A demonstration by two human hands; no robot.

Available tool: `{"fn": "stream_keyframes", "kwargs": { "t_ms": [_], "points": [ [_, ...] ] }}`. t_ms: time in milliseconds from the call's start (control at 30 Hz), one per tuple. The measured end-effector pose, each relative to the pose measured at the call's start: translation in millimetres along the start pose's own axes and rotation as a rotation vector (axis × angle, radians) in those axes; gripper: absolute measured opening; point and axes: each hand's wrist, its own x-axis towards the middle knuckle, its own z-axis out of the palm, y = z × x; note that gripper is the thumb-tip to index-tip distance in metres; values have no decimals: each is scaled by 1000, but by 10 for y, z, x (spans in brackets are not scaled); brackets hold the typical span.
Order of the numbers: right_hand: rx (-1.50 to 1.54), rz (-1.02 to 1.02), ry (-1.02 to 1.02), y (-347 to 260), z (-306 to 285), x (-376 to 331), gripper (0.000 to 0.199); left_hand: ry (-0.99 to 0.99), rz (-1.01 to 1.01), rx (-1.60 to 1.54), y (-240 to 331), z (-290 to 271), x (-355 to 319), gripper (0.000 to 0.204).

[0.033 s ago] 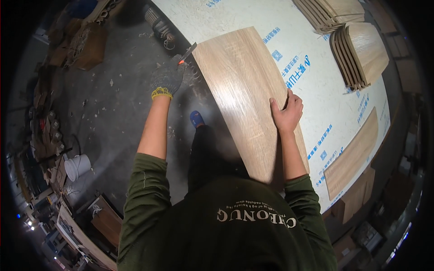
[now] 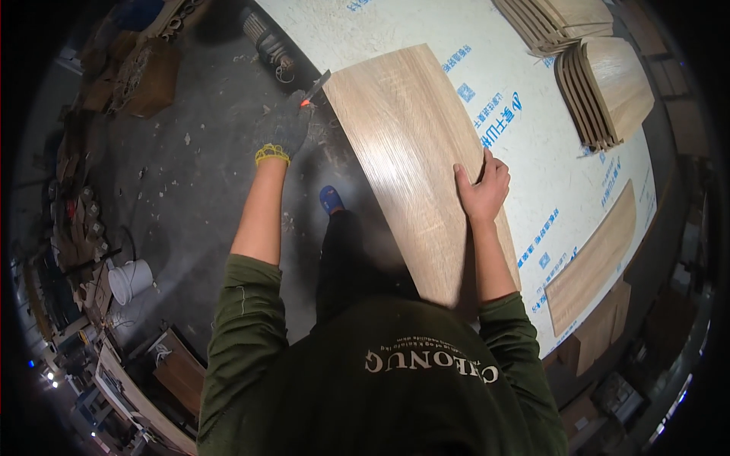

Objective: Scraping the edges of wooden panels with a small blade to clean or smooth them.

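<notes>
A wood-grain panel (image 2: 411, 159) with a curved outline lies across the near left edge of the white table, partly overhanging it. My left hand (image 2: 285, 131), in a dark knitted glove with a yellow cuff, grips a narrow flat-bladed hand tool (image 2: 318, 85) showing an orange part. The blade's tip is at the panel's far left corner; whether it is a knife or a file I cannot tell. My bare right hand (image 2: 487, 188) rests at the panel's right edge, thumb on the face and fingers spread from it along the edge.
The table (image 2: 563, 171) is covered in printed white sheeting. Stacked curved panels (image 2: 608, 91) stand at the far right; another panel (image 2: 593, 262) lies nearer. A bundle (image 2: 266, 42) sits by the table's left edge. Left on the floor are a white bucket (image 2: 131, 281) and a box (image 2: 152, 76).
My gloved left hand and the blade have shifted very slightly at the panel's corner. My right hand and the panel look unmoved.
</notes>
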Motion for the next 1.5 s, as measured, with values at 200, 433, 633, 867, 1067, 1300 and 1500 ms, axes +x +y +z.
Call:
{"fn": "stream_keyframes", "kwargs": {
  "t_ms": [200,433,633,867,1067,1300,1500],
  "points": [
    [-16,36,-27,-13,2,0,76,106,-61,-117,-492,-94,85,45],
    [-21,22,-8,-8,2,-19,76,-573,8,-3,-403,446,-1718,39],
    [-6,7,14,-19,9,-8,75,-286,-183,-566,-69,422,-2060,32],
    [-34,48,-20,-52,-4,10,75,-493,675,-339,563,197,-1647,47],
    [-32,-15,36,-7,26,-5,75,-427,824,-246,479,195,-760,61],
    [-11,-58,58,10,37,4,73,-162,486,-209,-149,14,676,56],
    [-11,-59,63,-1,41,7,71,-107,189,-768,-188,210,567,46]
  ]
}}
